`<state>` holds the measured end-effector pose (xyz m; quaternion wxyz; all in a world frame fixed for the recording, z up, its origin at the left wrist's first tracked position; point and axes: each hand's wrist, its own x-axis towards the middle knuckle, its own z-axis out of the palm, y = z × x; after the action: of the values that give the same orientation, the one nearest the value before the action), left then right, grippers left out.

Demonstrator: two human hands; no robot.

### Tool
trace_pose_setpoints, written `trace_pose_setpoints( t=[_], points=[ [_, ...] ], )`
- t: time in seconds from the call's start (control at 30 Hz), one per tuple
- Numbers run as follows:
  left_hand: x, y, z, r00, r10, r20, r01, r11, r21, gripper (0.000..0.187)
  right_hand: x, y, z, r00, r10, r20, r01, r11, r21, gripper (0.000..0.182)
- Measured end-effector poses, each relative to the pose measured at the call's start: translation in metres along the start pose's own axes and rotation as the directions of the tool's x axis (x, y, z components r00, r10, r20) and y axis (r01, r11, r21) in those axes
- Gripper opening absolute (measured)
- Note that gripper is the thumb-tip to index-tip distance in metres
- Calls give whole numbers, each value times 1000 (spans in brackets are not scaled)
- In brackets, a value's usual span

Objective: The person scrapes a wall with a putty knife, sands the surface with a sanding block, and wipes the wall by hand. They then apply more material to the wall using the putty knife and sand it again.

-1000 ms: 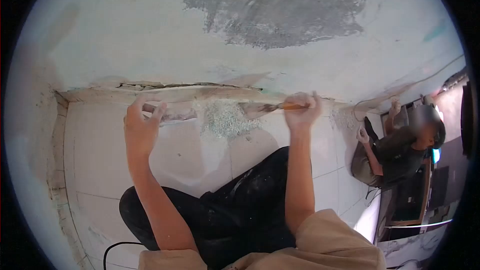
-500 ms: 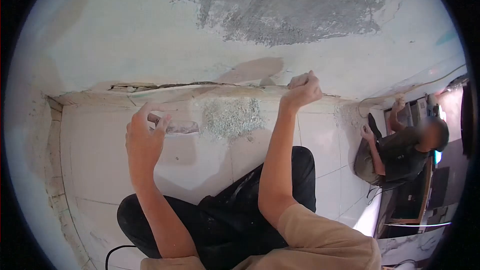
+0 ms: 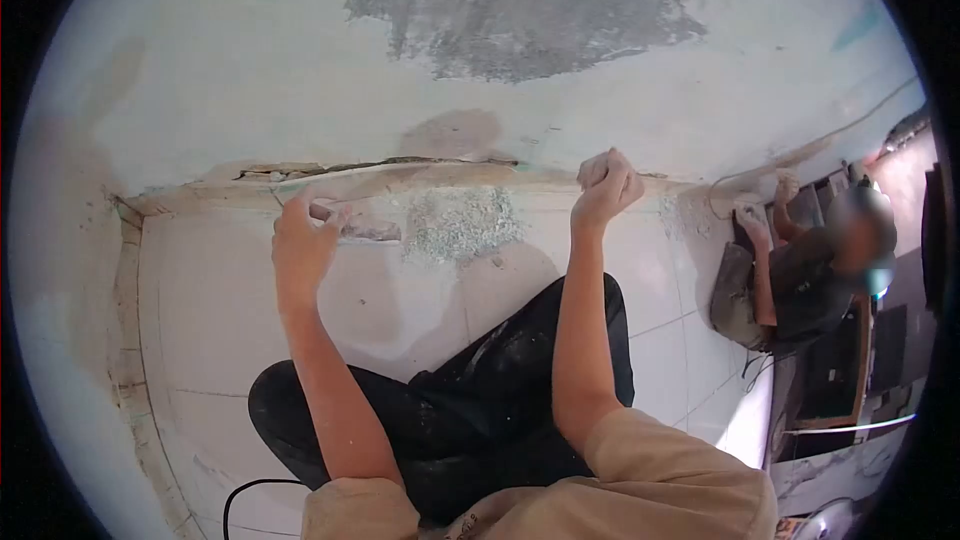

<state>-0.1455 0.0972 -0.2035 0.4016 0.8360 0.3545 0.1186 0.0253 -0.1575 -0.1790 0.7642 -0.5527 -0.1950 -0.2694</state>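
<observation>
A flat-bladed scraper with a short brown handle lies low over the white tiles, at the left edge of a patch of pale crumbly debris. My left hand is closed round its handle, thumb and fingers curled on either side. Further right, my right hand is closed in a fist close to the foot of the wall. Whatever that fist may hold is hidden. Between the hands runs a broken, cracked edge where wall meets floor.
Grey bare plaster shows high on the wall. My crossed legs are on the tiles. At the right sits another person, hands raised near the wall. A black cable curves at the lower left.
The view has shifted slightly. My left hand and the scraper have moved a little towards the wall. My right hand is still closed. The other person's hand has lifted and turned.
</observation>
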Motion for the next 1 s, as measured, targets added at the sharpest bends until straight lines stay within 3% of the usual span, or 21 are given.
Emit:
trace_pose_setpoints(
  t=[0.13,0.2,0.23,0.3,0.37,0.4,0.43,0.5,0.53,0.57,0.6,0.63,0.67,0.7,0.73,0.77,0.8,0.83,0.9,0.93,1.0],
  points=[
    [-4,10,-2,990,52,130,-29,985,-172,35,-31,-25,-38,993,109,47,-103,989,-103,38],
    [-3,10,4,981,134,143,-101,971,-216,36,-32,-39,-65,956,294,-20,-295,949,-110,38],
    [-5,11,8,972,133,194,-49,922,-383,34,-25,-53,-73,966,256,-41,-259,961,-97,38],
    [-13,23,6,948,149,281,68,769,-636,31,-7,-91,-101,826,540,-161,-484,826,289,36],
    [-19,27,6,937,150,317,179,573,-800,30,21,-119,-138,872,438,-219,-360,876,321,35],
    [-14,22,10,935,145,324,228,455,-861,31,36,-130,-158,847,430,-312,-233,829,509,35],
    [-11,23,13,923,186,337,224,453,-863,31,48,-140,-175,811,438,-388,-85,744,663,34],
    [-8,21,20,952,16,307,283,348,-894,32,56,-168,-189,827,404,-391,-20,715,698,32],
    [-6,20,22,949,38,314,283,342,-896,32,57,-188,-180,918,347,-191,-150,750,645,32],
    [-4,16,25,950,4,313,280,438,-854,32,56,-203,-168,953,301,31,-267,787,556,32],
    [-2,12,28,951,-35,307,278,530,-801,32,43,-210,-146,964,247,102,-266,848,459,33],
    [-1,10,31,950,-28,312,280,525,-804,32,22,-211,-118,963,204,178,-257,899,355,34],
    [-1,8,32,949,-29,315,269,599,-754,33,-2,-210,-94,919,51,390,-209,903,375,32],
    [-2,9,32,948,-26,316,251,671,-697,33,-28,-196,-78,781,-17,625,-364,800,477,27],
    [-8,13,29,968,-5,251,177,722,-669,33,-44,-233,-41,595,70,800,-323,933,159,26],
    [-9,11,27,966,17,257,165,726,-668,33,-48,-253,-9,296,-60,953,-450,871,194,24],
    [-7,7,27,968,16,251,145,779,-610,34,-61,-263,17,179,-219,959,-635,719,283,28],
    [-4,6,31,969,16,248,127,825,-551,34,-78,-255,37,201,-408,891,-651,624,433,26],
    [1,5,31,967,38,250,97,858,-504,35,-94,-263,58,-69,-463,884,-837,509,202,34],
    [2,2,30,974,31,224,75,890,-450,35,-98,-264,60,-58,-454,889,-835,510,206,34],
    [4,0,30,976,40,216,67,882,-466,35,-108,-263,66,-21,-500,866,-931,326,166,32]
  ],
)
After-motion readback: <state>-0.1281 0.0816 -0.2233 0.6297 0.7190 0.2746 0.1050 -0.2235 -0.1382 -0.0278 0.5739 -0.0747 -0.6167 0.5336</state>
